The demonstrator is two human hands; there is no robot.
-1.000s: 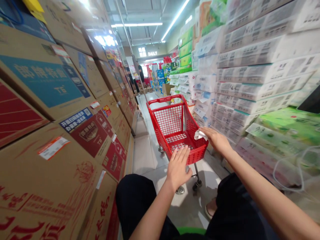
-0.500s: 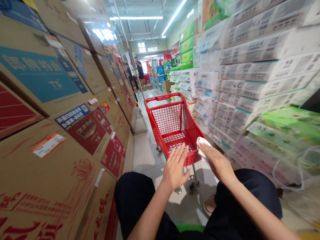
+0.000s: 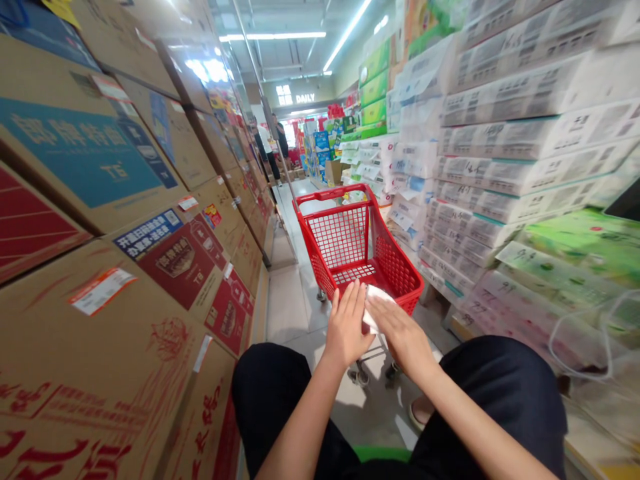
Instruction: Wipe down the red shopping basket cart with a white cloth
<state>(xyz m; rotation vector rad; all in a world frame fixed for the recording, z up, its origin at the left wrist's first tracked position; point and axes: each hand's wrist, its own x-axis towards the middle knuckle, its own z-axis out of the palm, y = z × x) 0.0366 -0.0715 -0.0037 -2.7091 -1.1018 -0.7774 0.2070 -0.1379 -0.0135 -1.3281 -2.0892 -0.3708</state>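
Brown cardboard cartons (image 3: 125, 333) are rising along my left, showing red and blue print and white price labels edged in orange. White plastic-wrapped packs (image 3: 500, 143) are filling the right in tall stacks, blurring in places. Dark-trousered, my legs (image 3: 500, 380) are spreading to both sides at the near end. Just beyond my knees, a red plastic shopping cart (image 3: 393, 250) is standing on pale floor tiles, its handle lying at the far end and its mesh basket opening upward. Green packs (image 3: 585, 233) are topping a low stack on the right. My left hand (image 3: 347, 333) is reaching to the cart's near rim, its straight fingers lying nearly together. Close on its right, my right hand (image 3: 407, 333) is stretching its fingers side by side over a white cloth (image 3: 371, 322) at that rim; its thumb is hiding, so I cannot tell whether it is clamping.
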